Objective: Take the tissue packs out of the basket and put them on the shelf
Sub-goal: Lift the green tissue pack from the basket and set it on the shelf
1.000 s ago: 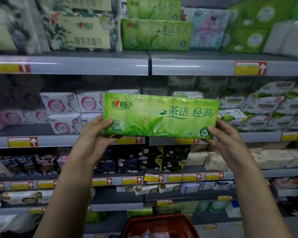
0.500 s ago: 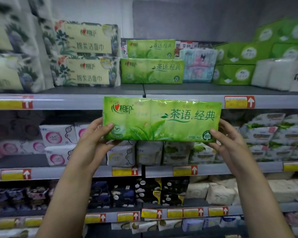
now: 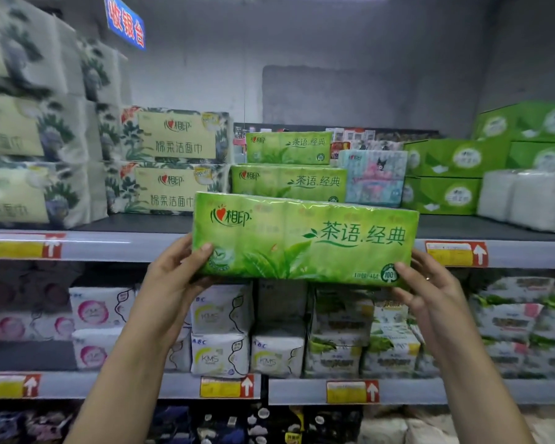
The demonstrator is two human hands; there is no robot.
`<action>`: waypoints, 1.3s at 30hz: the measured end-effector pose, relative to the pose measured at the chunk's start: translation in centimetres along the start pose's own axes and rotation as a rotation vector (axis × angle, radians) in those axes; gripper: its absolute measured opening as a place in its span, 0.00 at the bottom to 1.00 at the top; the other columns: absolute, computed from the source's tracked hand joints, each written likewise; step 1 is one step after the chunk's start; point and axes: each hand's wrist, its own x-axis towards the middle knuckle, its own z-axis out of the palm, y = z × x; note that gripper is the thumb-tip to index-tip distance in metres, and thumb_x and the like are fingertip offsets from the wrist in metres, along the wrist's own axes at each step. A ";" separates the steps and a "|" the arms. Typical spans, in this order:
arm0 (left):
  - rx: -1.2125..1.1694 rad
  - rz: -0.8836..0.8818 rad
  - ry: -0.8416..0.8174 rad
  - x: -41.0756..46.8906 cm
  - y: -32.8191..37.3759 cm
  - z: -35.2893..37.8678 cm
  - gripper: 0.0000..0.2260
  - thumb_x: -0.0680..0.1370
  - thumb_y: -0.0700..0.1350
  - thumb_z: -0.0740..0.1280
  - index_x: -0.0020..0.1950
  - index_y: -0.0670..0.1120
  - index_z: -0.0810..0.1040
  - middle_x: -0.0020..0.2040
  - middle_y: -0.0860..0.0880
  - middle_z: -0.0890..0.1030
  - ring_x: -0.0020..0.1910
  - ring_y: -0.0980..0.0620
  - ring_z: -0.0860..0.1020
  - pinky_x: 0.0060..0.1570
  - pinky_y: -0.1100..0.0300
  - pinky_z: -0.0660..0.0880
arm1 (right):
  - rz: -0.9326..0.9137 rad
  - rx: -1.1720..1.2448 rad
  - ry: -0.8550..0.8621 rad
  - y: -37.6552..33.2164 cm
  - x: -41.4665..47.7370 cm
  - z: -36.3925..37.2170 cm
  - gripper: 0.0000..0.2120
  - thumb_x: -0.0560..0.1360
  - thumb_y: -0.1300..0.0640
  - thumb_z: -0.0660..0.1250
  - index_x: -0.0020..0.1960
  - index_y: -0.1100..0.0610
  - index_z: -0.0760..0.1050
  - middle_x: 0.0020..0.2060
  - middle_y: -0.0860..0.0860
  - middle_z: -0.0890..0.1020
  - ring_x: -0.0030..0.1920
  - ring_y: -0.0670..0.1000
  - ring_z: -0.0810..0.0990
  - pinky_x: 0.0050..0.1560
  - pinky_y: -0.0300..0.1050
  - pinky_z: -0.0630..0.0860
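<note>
Left hand (image 3: 170, 280) and right hand (image 3: 430, 293) grip a green tissue pack (image 3: 305, 238) by its ends, level with the shelf (image 3: 109, 245) for stacking.

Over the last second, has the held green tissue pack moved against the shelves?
Yes, upward: the green tissue pack was below the top shelf rail and now overlaps it.

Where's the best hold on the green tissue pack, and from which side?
Its two short ends, from either side, as the left hand and right hand do: the green tissue pack is long, level and soft-wrapped, so one middle grip may sag.
</note>
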 end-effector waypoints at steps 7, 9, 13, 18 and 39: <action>0.093 0.091 0.083 3.5 1.6 1.9 0.14 0.70 0.45 0.69 0.56 0.47 0.80 0.46 0.56 0.85 0.49 0.60 0.82 0.53 0.60 0.77 | -0.058 -0.006 -0.007 -2.2 3.8 0.7 0.37 0.46 0.37 0.81 0.53 0.47 0.80 0.53 0.46 0.84 0.56 0.48 0.81 0.55 0.45 0.78; 0.181 0.145 0.036 4.9 2.0 2.3 0.09 0.73 0.44 0.68 0.52 0.52 0.81 0.46 0.58 0.85 0.49 0.62 0.82 0.52 0.67 0.76 | -0.063 -0.002 0.009 -2.6 5.4 0.9 0.41 0.45 0.37 0.81 0.56 0.47 0.78 0.56 0.49 0.81 0.58 0.50 0.80 0.55 0.49 0.78; 0.364 0.226 -0.007 8.2 2.4 2.5 0.10 0.75 0.45 0.69 0.55 0.51 0.82 0.51 0.52 0.85 0.56 0.53 0.80 0.54 0.63 0.76 | -0.030 -0.052 0.013 -3.3 9.0 1.7 0.33 0.68 0.51 0.75 0.70 0.56 0.68 0.62 0.54 0.77 0.60 0.52 0.77 0.60 0.52 0.76; 0.528 0.224 0.005 12.5 3.0 2.9 0.11 0.74 0.44 0.71 0.57 0.46 0.82 0.48 0.51 0.85 0.49 0.54 0.82 0.54 0.64 0.77 | 0.001 -0.167 0.068 -3.5 14.0 3.0 0.22 0.77 0.66 0.63 0.70 0.57 0.67 0.61 0.55 0.77 0.60 0.54 0.77 0.58 0.51 0.75; 1.539 0.219 0.204 20.7 3.6 4.0 0.25 0.68 0.62 0.72 0.59 0.49 0.81 0.60 0.42 0.76 0.65 0.39 0.65 0.56 0.48 0.68 | 0.181 -0.576 0.080 -1.7 22.5 6.6 0.18 0.76 0.68 0.63 0.65 0.62 0.71 0.58 0.56 0.77 0.57 0.55 0.74 0.56 0.54 0.73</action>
